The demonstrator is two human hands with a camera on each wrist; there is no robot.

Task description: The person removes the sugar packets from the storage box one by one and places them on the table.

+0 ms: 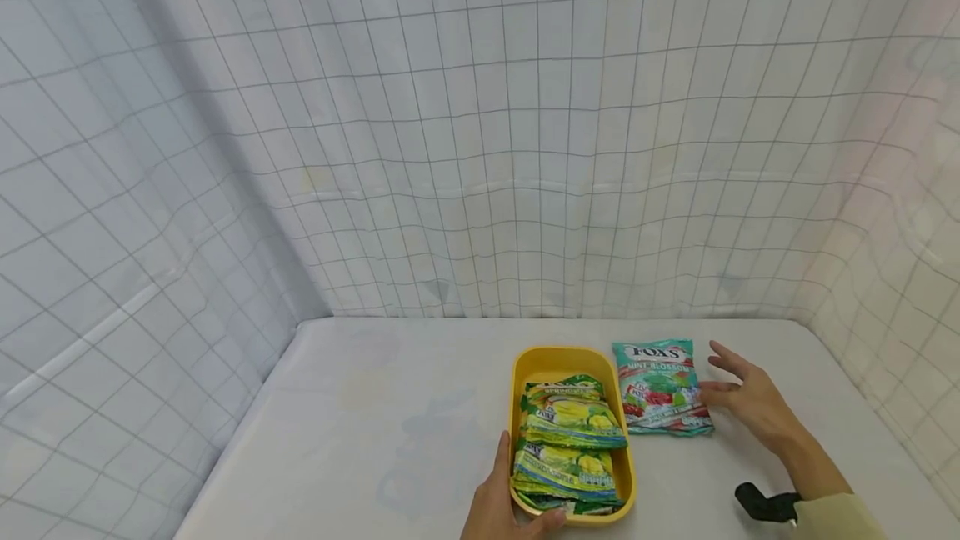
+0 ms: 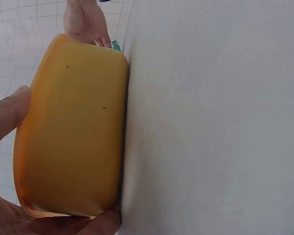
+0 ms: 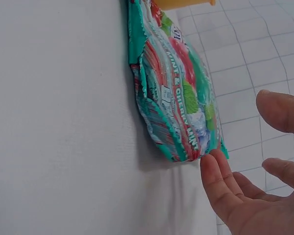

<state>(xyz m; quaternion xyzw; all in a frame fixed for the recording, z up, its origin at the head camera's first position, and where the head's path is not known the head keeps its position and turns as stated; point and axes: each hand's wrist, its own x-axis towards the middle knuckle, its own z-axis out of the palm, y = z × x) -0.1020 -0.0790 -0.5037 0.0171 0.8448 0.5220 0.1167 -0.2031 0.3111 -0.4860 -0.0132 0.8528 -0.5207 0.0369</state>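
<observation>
A yellow plastic tub holds several green and yellow candy bags. My left hand grips its near left corner, the thumb at the near rim and the fingers along the left side. The left wrist view shows the tub's outer wall between thumb and fingers. Right of the tub, a teal Fox's mint candy bag lies flat on the table. My right hand is at that bag's right edge with its fingers spread. In the right wrist view, the fingertips are at the bag's corner; contact is unclear.
The white table is bordered by white sheeting with a grid pattern at the back and sides. A black strap-like object is by the right wrist.
</observation>
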